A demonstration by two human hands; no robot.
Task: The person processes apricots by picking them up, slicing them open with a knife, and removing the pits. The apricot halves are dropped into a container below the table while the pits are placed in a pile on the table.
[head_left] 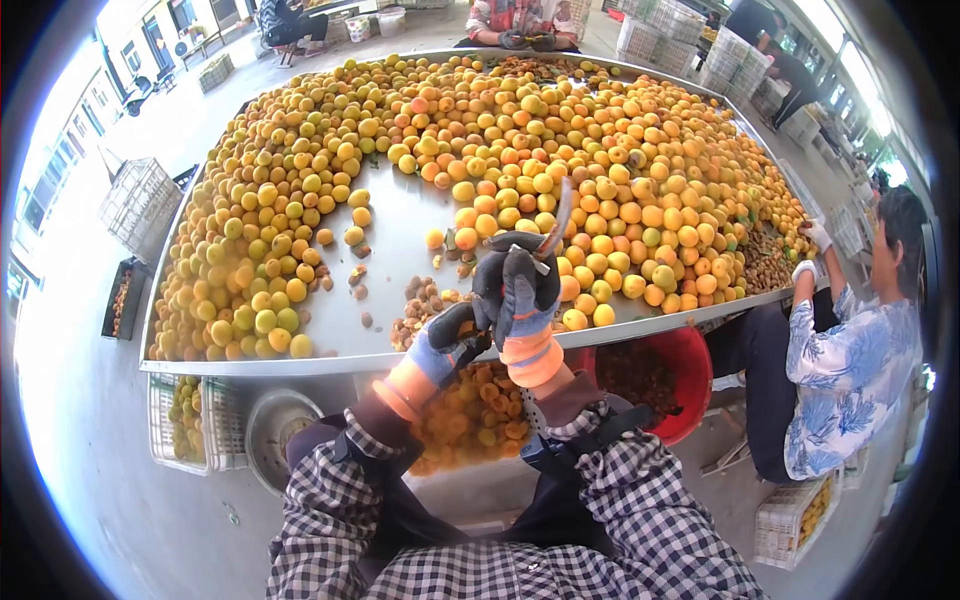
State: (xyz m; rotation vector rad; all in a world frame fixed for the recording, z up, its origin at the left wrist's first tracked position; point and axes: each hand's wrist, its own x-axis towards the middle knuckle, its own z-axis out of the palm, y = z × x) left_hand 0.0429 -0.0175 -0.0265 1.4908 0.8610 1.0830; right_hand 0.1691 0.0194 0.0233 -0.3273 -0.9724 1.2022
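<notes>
Both my hands wear dark-coated gloves with orange cuffs and meet over the near edge of a metal table (400, 212) piled with orange-yellow fruit (640, 215). My right hand (520, 290) is closed around a tool with a curved blade (563, 215) pointing up. Just left of it, my left hand (450, 335) has its fingers bent together; what they hold, if anything, is hidden. Brown pits (425, 300) lie on the table beside my hands. Below them, a container in front of my lap holds cut fruit (480, 415).
A red tub (688, 385) stands under the table edge at right, a metal basin (262, 440) and white crate (180, 455) at left. A person (850, 360) sits at the right with gloved hands at the table. Another person's gloved hands (527, 40) are across it.
</notes>
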